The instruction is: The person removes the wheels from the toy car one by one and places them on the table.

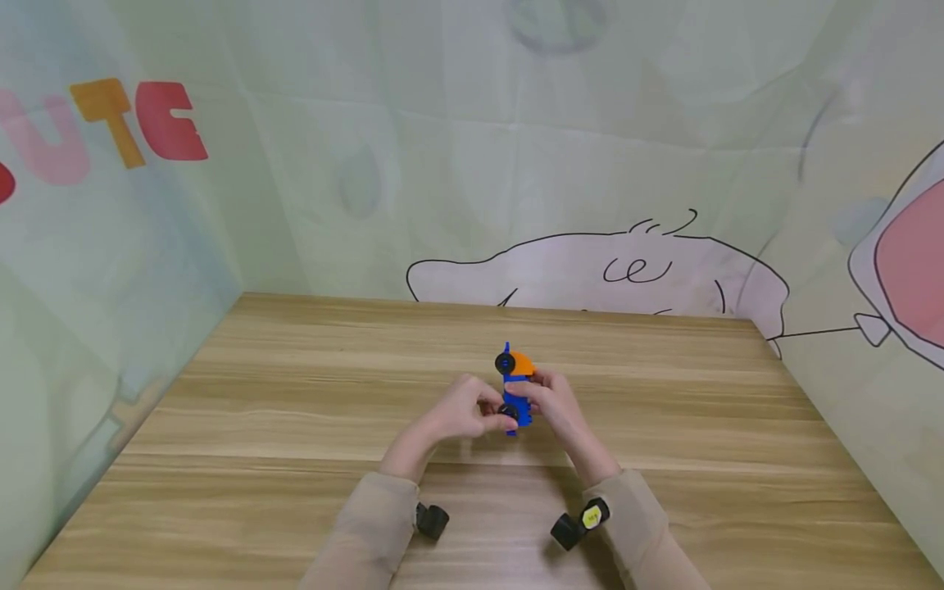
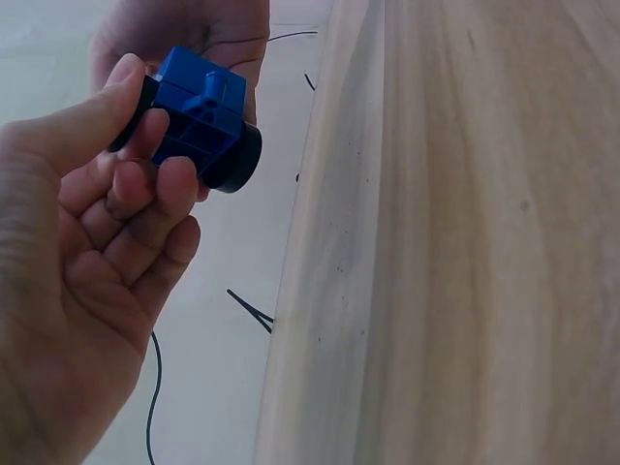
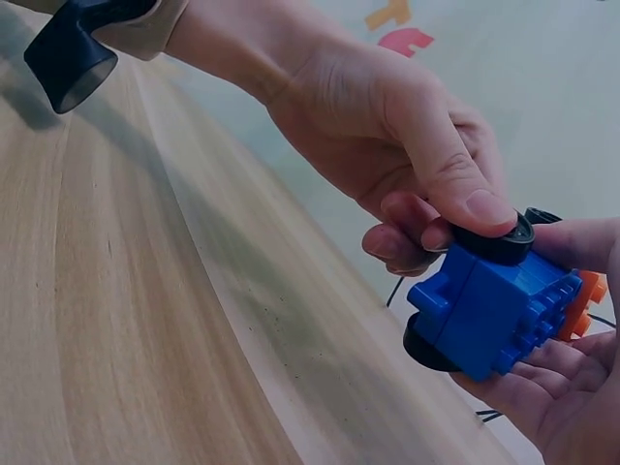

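A toy car of building blocks [image 1: 518, 405], blue with an orange block [image 1: 522, 363] at its far end, is held up above the table between both hands. My left hand [image 1: 460, 410] pinches a black wheel [image 3: 496, 240] at the near end, thumb on its outer face. Around the blue body lie the fingers and thumb of my right hand [image 1: 556, 406], seen at the right edge of the right wrist view. The blue block [image 2: 201, 92] shows a peg on its end in the left wrist view. Another black wheel [image 2: 235, 160] sits on the opposite side.
Beneath the hands is a wood-grain table [image 1: 295, 369]. A printed cloth backdrop [image 1: 442, 147] stands along its far and side edges. Each wrist wears a black camera, such as the left one [image 1: 431, 521].
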The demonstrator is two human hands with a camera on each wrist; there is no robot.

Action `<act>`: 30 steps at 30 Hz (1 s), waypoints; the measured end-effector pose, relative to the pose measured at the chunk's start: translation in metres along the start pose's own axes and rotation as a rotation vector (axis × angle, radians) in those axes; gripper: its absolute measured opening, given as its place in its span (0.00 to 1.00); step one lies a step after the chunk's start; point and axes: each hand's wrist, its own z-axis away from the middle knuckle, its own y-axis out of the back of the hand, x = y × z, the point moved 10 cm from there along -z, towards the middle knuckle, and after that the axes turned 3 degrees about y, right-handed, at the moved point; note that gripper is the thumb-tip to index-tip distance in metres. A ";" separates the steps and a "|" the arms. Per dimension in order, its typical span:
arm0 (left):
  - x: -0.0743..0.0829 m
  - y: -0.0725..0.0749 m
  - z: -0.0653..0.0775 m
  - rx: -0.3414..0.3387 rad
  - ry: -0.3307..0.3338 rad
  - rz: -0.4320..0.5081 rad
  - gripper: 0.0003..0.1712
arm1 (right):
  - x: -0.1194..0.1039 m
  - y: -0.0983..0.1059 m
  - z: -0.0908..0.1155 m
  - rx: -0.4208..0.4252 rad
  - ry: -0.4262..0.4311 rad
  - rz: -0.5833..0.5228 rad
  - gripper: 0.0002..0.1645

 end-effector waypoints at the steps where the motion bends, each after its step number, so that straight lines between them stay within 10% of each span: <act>1: 0.000 0.000 0.000 0.002 -0.004 0.000 0.21 | 0.000 0.000 0.000 0.003 -0.001 0.005 0.22; 30: 0.019 0.023 0.005 0.036 0.005 -0.137 0.23 | 0.010 0.011 0.000 0.072 -0.073 0.073 0.25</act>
